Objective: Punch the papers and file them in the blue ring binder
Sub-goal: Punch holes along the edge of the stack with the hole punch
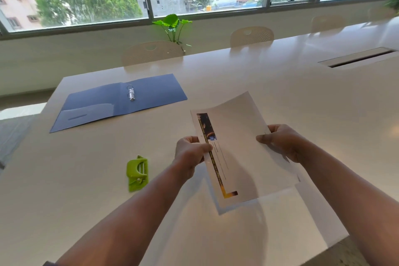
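I hold a stack of white papers (239,147) above the table, with a dark printed strip along its left edge. My left hand (190,153) pinches that left edge, thumb on top. My right hand (280,142) grips the right edge. The blue ring binder (103,106) lies open and flat at the far left, its metal rings (131,93) standing at the spine. A green hole punch (137,173) sits on the table left of my left forearm, apart from the papers.
The long white table (280,84) runs off to the right, with a cable slot (358,59) at the far right. Cream chairs (152,52) line its far side below the windows, with a small green plant (173,26) between them. The table's near edge is at lower right.
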`<action>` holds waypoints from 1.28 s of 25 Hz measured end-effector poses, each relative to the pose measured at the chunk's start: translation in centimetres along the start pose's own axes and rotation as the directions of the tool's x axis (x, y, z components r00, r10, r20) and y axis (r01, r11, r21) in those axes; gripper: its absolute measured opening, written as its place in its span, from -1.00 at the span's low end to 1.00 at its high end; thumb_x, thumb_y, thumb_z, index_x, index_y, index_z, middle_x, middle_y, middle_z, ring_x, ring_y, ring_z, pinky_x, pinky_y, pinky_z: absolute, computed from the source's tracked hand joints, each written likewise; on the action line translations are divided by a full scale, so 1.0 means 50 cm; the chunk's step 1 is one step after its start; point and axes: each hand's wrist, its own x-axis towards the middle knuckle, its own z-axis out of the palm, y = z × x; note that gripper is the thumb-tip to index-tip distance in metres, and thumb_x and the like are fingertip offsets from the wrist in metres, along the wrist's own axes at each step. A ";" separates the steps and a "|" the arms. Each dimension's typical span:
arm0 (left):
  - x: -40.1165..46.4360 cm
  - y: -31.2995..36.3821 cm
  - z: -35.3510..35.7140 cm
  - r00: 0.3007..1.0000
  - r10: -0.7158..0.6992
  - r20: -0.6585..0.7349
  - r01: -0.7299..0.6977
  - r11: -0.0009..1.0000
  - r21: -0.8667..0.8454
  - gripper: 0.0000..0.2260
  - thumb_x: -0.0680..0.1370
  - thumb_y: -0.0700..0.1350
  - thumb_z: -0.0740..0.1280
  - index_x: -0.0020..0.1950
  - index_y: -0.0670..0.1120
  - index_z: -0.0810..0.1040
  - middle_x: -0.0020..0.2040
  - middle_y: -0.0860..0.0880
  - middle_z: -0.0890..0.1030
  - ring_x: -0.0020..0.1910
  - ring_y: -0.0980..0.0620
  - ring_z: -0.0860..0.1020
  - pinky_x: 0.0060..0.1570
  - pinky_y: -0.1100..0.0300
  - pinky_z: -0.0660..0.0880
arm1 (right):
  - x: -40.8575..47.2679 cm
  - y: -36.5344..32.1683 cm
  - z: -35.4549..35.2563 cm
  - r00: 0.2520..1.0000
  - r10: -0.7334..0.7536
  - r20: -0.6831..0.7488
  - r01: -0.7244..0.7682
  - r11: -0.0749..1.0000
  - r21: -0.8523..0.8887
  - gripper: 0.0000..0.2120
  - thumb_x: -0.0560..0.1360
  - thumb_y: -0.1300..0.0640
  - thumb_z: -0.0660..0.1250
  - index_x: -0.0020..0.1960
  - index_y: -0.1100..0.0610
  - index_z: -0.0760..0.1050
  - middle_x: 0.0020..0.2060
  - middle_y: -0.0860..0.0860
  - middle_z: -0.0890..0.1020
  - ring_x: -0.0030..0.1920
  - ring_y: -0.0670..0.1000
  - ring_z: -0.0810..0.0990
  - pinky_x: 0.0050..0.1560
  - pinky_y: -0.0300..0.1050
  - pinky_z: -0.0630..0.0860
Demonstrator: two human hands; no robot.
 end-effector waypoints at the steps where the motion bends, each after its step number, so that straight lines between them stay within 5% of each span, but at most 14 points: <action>1: 0.004 -0.006 0.020 0.999 0.030 -0.014 -0.029 0.999 0.019 -0.77 0.49 -0.31 0.49 0.08 -0.17 0.54 -0.03 -0.18 0.71 -0.13 -0.08 0.73 -0.26 0.15 0.66 | 0.005 0.001 -0.009 0.999 -0.004 -0.037 0.002 0.999 -0.052 -0.85 0.50 0.27 0.45 0.07 0.24 0.64 -0.08 0.19 0.73 -0.19 0.14 0.68 0.00 0.04 0.64; 5: 0.029 -0.028 0.097 0.979 0.201 -0.045 -0.179 0.938 0.298 -0.67 0.41 -0.14 0.54 0.05 0.03 0.48 -0.10 -0.02 0.70 -0.13 0.01 0.71 -0.04 -0.05 0.68 | 0.041 0.004 -0.039 0.975 -0.104 -0.196 0.052 0.966 -0.253 -0.88 0.47 0.22 0.45 0.01 0.13 0.64 -0.09 0.13 0.71 -0.22 0.08 0.64 -0.19 -0.14 0.56; 9: 0.041 -0.028 0.137 0.953 0.302 -0.027 -0.237 0.799 0.552 -0.54 0.37 0.01 0.51 0.16 0.10 0.37 -0.11 0.11 0.65 -0.09 0.01 0.66 -0.03 -0.03 0.62 | 0.081 0.013 -0.057 0.943 -0.214 -0.256 0.078 0.887 -0.456 -0.71 0.43 0.11 0.46 0.14 -0.01 0.57 0.04 0.11 0.68 0.05 0.17 0.63 0.11 -0.01 0.56; 13: 0.059 -0.032 0.151 0.939 0.342 -0.009 -0.244 0.687 0.685 -0.20 0.42 0.07 0.46 0.55 0.07 0.12 0.10 0.02 0.67 0.11 -0.08 0.63 -0.02 0.03 0.53 | 0.102 0.025 -0.057 0.942 -0.232 -0.244 0.077 0.854 -0.515 -0.63 0.44 0.11 0.43 0.23 -0.03 0.52 0.08 0.12 0.67 0.14 0.20 0.59 0.18 0.04 0.53; 16: 0.072 -0.036 0.152 0.937 0.350 -0.014 -0.236 0.661 0.712 -0.12 0.41 0.11 0.44 0.60 0.06 0.02 0.13 0.00 0.68 0.13 -0.10 0.63 -0.06 0.04 0.49 | 0.109 0.039 -0.057 0.942 -0.226 -0.249 0.065 0.850 -0.524 -0.58 0.45 0.10 0.43 0.30 -0.01 0.49 0.13 0.14 0.66 0.20 0.21 0.56 0.23 0.06 0.50; 19: 0.078 -0.040 0.151 0.930 0.366 0.015 -0.252 0.611 0.751 -0.20 0.42 0.14 0.42 0.56 0.08 0.08 0.14 0.00 0.68 0.13 -0.12 0.63 -0.08 0.04 0.49 | 0.111 0.044 -0.055 0.939 -0.236 -0.248 0.068 0.839 -0.541 -0.56 0.47 0.10 0.42 0.33 0.01 0.47 0.17 0.16 0.64 0.23 0.23 0.55 0.25 0.06 0.49; 23: 0.072 -0.033 0.149 0.937 0.334 0.103 -0.262 0.474 0.841 -0.52 0.51 0.17 0.36 0.42 0.15 0.44 0.29 -0.04 0.55 0.19 -0.14 0.58 -0.03 0.07 0.45 | 0.111 0.046 -0.056 0.941 -0.248 -0.231 0.087 0.835 -0.543 -0.57 0.47 0.10 0.42 0.32 0.01 0.48 0.16 0.17 0.65 0.21 0.23 0.56 0.24 0.06 0.50; 28: 0.082 -0.045 0.131 0.868 0.432 0.245 -0.338 0.151 0.929 -0.60 0.55 0.26 0.26 0.30 0.14 0.60 0.51 -0.03 0.31 0.41 -0.18 0.31 0.29 -0.09 0.35 | 0.114 0.046 -0.056 0.941 -0.266 -0.212 0.094 0.801 -0.591 -0.55 0.47 0.09 0.38 0.36 0.00 0.44 0.20 0.18 0.63 0.24 0.24 0.54 0.24 0.07 0.49; 32: 0.085 -0.051 0.130 0.859 0.421 0.292 -0.393 0.175 0.903 -0.62 0.60 0.20 0.20 0.31 0.08 0.60 0.52 -0.02 0.41 0.47 -0.14 0.33 0.36 -0.07 0.27 | 0.106 0.046 -0.038 0.928 -0.298 -0.223 0.002 0.602 -0.798 -0.40 0.45 0.02 0.30 0.47 -0.01 0.29 0.36 0.13 0.49 0.33 0.25 0.46 0.26 0.18 0.38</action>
